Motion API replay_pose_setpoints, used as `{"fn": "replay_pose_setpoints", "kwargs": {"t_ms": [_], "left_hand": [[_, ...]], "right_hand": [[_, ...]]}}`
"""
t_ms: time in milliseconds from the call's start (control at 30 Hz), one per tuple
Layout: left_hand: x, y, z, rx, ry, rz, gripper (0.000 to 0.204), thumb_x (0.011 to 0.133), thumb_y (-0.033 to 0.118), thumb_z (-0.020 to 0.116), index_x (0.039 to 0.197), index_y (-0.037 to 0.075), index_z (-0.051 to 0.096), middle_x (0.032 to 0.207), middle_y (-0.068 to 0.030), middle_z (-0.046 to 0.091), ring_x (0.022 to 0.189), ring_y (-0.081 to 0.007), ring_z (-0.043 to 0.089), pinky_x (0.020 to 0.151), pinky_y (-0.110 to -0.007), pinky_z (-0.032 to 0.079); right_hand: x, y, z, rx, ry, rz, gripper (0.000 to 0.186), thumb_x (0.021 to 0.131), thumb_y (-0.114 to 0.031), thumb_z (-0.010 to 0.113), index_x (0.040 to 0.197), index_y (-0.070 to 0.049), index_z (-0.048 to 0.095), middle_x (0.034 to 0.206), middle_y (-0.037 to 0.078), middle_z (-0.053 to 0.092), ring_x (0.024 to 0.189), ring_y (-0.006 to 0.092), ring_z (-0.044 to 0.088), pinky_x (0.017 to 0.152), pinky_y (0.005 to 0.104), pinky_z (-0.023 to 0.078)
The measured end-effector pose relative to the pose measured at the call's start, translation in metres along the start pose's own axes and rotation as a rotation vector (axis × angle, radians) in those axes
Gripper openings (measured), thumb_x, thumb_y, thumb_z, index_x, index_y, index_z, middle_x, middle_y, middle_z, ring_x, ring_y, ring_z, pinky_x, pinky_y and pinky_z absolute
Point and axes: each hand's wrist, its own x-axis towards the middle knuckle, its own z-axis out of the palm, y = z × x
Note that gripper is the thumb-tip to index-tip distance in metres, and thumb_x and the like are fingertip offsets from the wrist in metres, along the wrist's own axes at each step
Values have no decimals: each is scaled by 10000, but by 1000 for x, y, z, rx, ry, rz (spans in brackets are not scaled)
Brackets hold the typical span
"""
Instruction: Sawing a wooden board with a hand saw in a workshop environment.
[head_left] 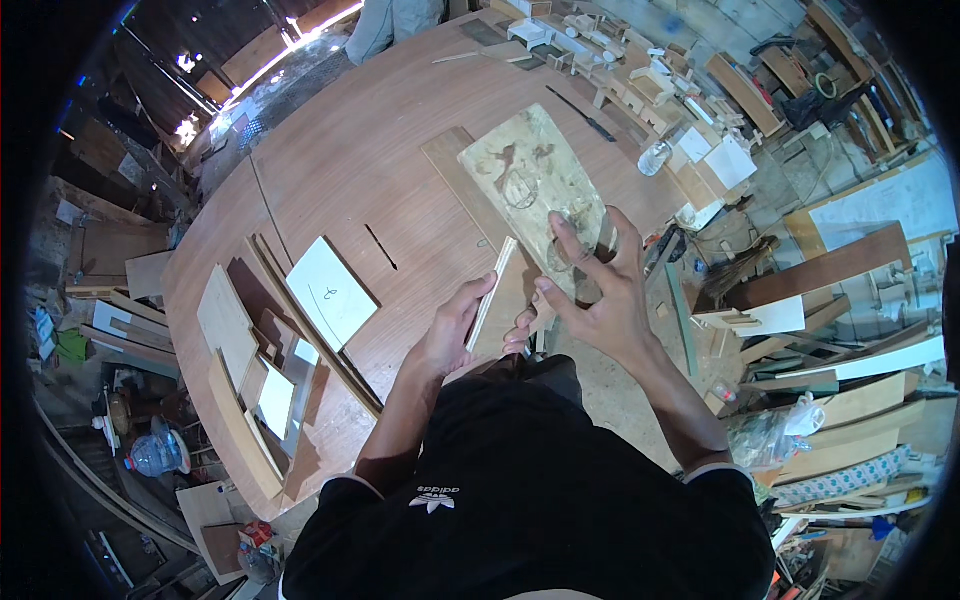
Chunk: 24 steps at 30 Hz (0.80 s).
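My left hand (455, 325) grips a small plywood piece (508, 290) with layered pale edges, its thumb on one edge and fingertips showing at the other side. Close by, my right hand (605, 295) has its fingers spread and bent. Its thumb tip is beside the plywood piece, and its fingers reach over the near end of a stained, pale yellowish board (530, 170). Whether those fingertips touch that board I cannot tell. Partly beneath the stained board lies a flat brown board (450, 150).
The brown wooden table (340, 150) carries a white panel with a drawn mark (332, 293), long strips (310, 325), and stacked offcuts (228, 315) at left. A slim dark tool (582, 112) lies farther back. Wooden models (640, 85) crowd the far right; timber (830, 265) leans right.
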Motion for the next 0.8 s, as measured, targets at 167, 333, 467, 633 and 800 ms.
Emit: {"fn": "replay_pose_setpoints", "kwargs": {"t_ms": [167, 333, 467, 633, 800], "left_hand": [[-2, -1, -2, -54, 2, -51, 465, 1004, 449, 363, 1132, 15, 471, 852, -111, 515, 675, -183, 459, 625, -326, 415], [-3, 1, -4, -48, -3, -73, 464, 1002, 461, 369, 1123, 26, 474, 852, -107, 509, 676, -182, 450, 622, -325, 411], [-5, 3, -4, -43, 40, -116, 449, 998, 470, 380, 1105, 44, 476, 843, -99, 501, 668, -177, 441, 616, -318, 406], [-7, 3, -7, -11, 25, -124, 436, 998, 469, 381, 1101, 54, 465, 842, -98, 505, 671, -177, 447, 612, -316, 408], [-9, 4, -9, 1, 35, -115, 431, 1001, 461, 374, 1127, 57, 451, 845, -103, 518, 671, -181, 462, 606, -323, 410]], "right_hand": [[-6, -5, 7, -136, -16, -85, 601, 761, -367, 764, 1331, -355, 576, 1323, 258, 346, 1123, 419, 403, 952, 494, 347], [-4, -8, 4, -171, -47, -79, 599, 775, -362, 752, 1342, -363, 561, 1332, 229, 337, 1100, 408, 409, 922, 500, 352], [5, -4, 3, -151, -68, -16, 603, 790, -361, 736, 1361, -363, 540, 1325, 223, 344, 1093, 405, 410, 914, 502, 355], [6, -6, 3, -143, -112, -4, 621, 795, -368, 728, 1379, -373, 516, 1324, 234, 329, 1105, 424, 401, 924, 497, 361], [4, -12, 5, -227, -118, -111, 634, 774, -378, 740, 1370, -380, 524, 1329, 232, 322, 1122, 419, 389, 926, 495, 365]]}}
